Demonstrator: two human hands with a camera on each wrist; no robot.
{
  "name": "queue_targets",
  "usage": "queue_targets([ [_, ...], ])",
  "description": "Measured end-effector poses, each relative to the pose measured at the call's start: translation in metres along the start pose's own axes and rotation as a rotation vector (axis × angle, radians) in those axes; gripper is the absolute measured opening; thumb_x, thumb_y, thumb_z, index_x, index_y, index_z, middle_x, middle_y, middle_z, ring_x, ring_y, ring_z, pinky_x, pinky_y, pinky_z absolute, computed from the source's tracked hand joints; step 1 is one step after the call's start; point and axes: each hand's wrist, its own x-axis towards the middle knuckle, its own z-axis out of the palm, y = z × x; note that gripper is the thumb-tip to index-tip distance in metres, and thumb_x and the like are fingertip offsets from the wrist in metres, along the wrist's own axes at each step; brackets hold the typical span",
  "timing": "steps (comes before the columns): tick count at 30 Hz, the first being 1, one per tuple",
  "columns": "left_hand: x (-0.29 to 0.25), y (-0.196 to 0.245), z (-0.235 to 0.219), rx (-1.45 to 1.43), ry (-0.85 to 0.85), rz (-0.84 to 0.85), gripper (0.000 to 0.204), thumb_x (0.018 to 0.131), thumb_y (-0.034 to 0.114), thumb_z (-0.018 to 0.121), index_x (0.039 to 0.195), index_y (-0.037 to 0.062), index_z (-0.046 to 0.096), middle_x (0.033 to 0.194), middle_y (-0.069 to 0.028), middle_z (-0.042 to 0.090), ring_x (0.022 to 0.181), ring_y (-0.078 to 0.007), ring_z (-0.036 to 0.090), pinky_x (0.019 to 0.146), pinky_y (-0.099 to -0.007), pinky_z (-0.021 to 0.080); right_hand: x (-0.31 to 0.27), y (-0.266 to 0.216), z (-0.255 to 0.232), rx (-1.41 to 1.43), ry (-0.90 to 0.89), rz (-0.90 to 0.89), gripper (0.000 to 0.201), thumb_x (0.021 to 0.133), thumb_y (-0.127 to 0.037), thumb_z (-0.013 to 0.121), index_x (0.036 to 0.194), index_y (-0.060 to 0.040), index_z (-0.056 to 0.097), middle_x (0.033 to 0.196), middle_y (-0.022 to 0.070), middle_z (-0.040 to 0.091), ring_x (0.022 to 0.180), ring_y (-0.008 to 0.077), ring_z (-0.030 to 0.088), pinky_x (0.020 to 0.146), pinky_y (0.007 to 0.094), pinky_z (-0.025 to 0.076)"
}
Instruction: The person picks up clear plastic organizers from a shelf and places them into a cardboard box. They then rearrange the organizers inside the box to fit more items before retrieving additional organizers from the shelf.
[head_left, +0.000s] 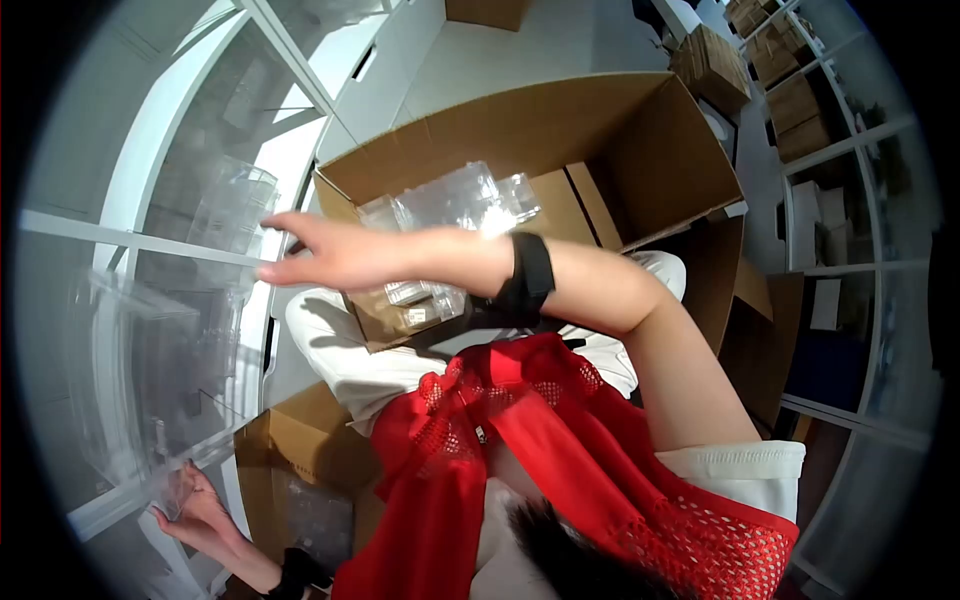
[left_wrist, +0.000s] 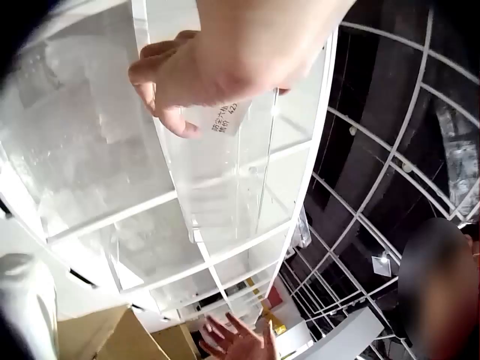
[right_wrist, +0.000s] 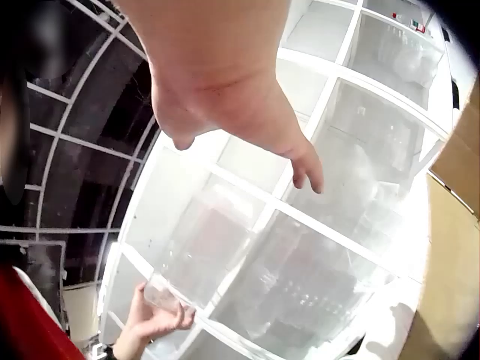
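Note:
My left hand (head_left: 205, 515) (left_wrist: 202, 79) (right_wrist: 154, 322) grips one end of a long clear plastic box (left_wrist: 221, 176) (right_wrist: 202, 247), its fingers curled over the edge. A white label (left_wrist: 227, 118) with printed characters shows beside the palm in the left wrist view. My right hand (head_left: 335, 252) (left_wrist: 240, 343) (right_wrist: 232, 112) is stretched out to the left in front of the white shelving (head_left: 190, 246), fingers spread and holding nothing. Beneath the right forearm, clear plastic packages (head_left: 450, 200) lie in a large cardboard box (head_left: 520, 110).
Clear containers (head_left: 235, 205) stand in the shelf compartments at the left. Another cardboard box (head_left: 270, 470) with a clear package (head_left: 320, 520) is at lower left. More cartons (head_left: 710, 68) and racks (head_left: 855, 270) are at the right. Dark grid racking (left_wrist: 375, 150) rises beside the shelving.

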Motion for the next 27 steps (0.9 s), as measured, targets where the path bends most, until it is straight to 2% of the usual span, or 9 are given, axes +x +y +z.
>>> queue_targets([
  [5, -0.019, -0.065, 0.070, 0.113, -0.332, -0.260, 0.059, 0.079, 0.030, 0.059, 0.119, -0.0086, 0.037, 0.121, -0.0189, 0.041, 0.110, -0.0297, 0.041, 0.099, -0.0403, 0.032, -0.019, -0.040, -0.044, 0.179, -0.107, 0.118, 0.109, 0.075, -0.068, 0.046, 0.134, 0.0097, -0.003, 0.142, 0.0271, 0.003, 0.134, 0.0328, 0.007, 0.107, 0.0413, 0.017],
  [10, -0.007, -0.164, 0.149, 0.200, -0.470, -0.461, 0.059, 0.081, 0.035, 0.056, 0.118, -0.0065, 0.039, 0.120, -0.0203, 0.043, 0.109, -0.0289, 0.042, 0.098, -0.0396, 0.033, -0.068, -0.009, -0.108, 0.376, 0.127, 0.344, 0.086, 0.076, -0.057, 0.054, 0.138, -0.0082, 0.021, 0.145, 0.0187, 0.000, 0.134, 0.0347, -0.001, 0.101, 0.0605, 0.011],
  [11, -0.005, -0.182, 0.162, 0.197, -0.542, -0.568, 0.059, 0.081, 0.035, 0.056, 0.119, -0.0062, 0.038, 0.120, -0.0202, 0.043, 0.110, -0.0293, 0.042, 0.098, -0.0393, 0.033, -0.081, -0.003, -0.121, 0.442, 0.338, 0.467, 0.076, 0.078, -0.053, 0.055, 0.137, -0.0124, 0.028, 0.145, 0.0154, 0.005, 0.133, 0.0346, 0.009, 0.101, 0.0594, 0.014],
  [12, -0.010, -0.203, 0.179, 0.238, -0.534, -0.583, 0.056, 0.082, 0.035, 0.055, 0.118, -0.0043, 0.039, 0.119, -0.0195, 0.043, 0.111, -0.0298, 0.041, 0.097, -0.0410, 0.034, -0.098, 0.005, -0.137, 0.509, 0.325, 0.344, 0.071, 0.075, -0.052, 0.058, 0.132, -0.0155, 0.037, 0.138, 0.0149, 0.025, 0.126, 0.0306, 0.027, 0.098, 0.0579, 0.022],
  [14, -0.017, -0.248, 0.206, 0.347, -0.618, -0.640, 0.057, 0.083, 0.037, 0.054, 0.122, -0.0016, 0.036, 0.120, -0.0181, 0.042, 0.114, -0.0308, 0.040, 0.097, -0.0423, 0.036, -0.122, 0.017, -0.167, 0.393, 0.614, 0.404, 0.057, 0.072, -0.049, 0.061, 0.119, -0.0169, 0.051, 0.107, 0.0104, 0.053, 0.098, 0.0232, 0.052, 0.087, 0.0474, 0.038],
  [18, -0.003, -0.338, 0.234, 0.882, -0.903, -0.783, 0.066, 0.086, 0.042, 0.050, 0.134, 0.0042, 0.025, 0.134, -0.0174, 0.031, 0.123, -0.0330, 0.034, 0.098, -0.0421, 0.034, -0.177, 0.068, -0.254, 0.396, 0.507, 0.442, 0.053, 0.076, -0.045, 0.059, 0.115, -0.0092, 0.050, 0.106, 0.0090, 0.055, 0.098, 0.0220, 0.054, 0.085, 0.0397, 0.043],
  [21, 0.028, -0.378, 0.235, 1.415, -1.264, -0.245, 0.063, 0.089, 0.035, 0.048, 0.136, 0.0029, 0.021, 0.136, -0.0200, 0.031, 0.124, -0.0298, 0.034, 0.101, -0.0378, 0.029, -0.217, 0.118, -0.308, 0.230, 0.520, 0.613, 0.064, 0.072, -0.044, 0.063, 0.123, -0.0099, 0.043, 0.115, 0.0087, 0.049, 0.109, 0.0226, 0.046, 0.088, 0.0389, 0.039],
  [24, 0.075, -0.390, 0.225, 1.675, -1.286, 0.524, 0.060, 0.083, 0.029, 0.056, 0.131, 0.0031, 0.032, 0.134, -0.0209, 0.032, 0.126, -0.0334, 0.030, 0.103, -0.0395, 0.026, -0.262, 0.188, -0.355, 0.063, 0.525, 0.820, 0.079, 0.068, -0.038, 0.066, 0.131, -0.0060, 0.030, 0.120, 0.0110, 0.044, 0.111, 0.0241, 0.042, 0.088, 0.0422, 0.037],
  [27, 0.116, -0.382, 0.221, 1.848, -1.143, 0.844, 0.052, 0.080, 0.015, 0.058, 0.128, 0.0044, 0.038, 0.133, -0.0184, 0.033, 0.123, -0.0348, 0.032, 0.101, -0.0414, 0.028, -0.298, 0.253, -0.377, 0.115, 0.468, 0.979, 0.083, 0.066, -0.029, 0.065, 0.132, -0.0002, 0.024, 0.121, 0.0120, 0.045, 0.112, 0.0212, 0.041, 0.089, 0.0376, 0.039],
])
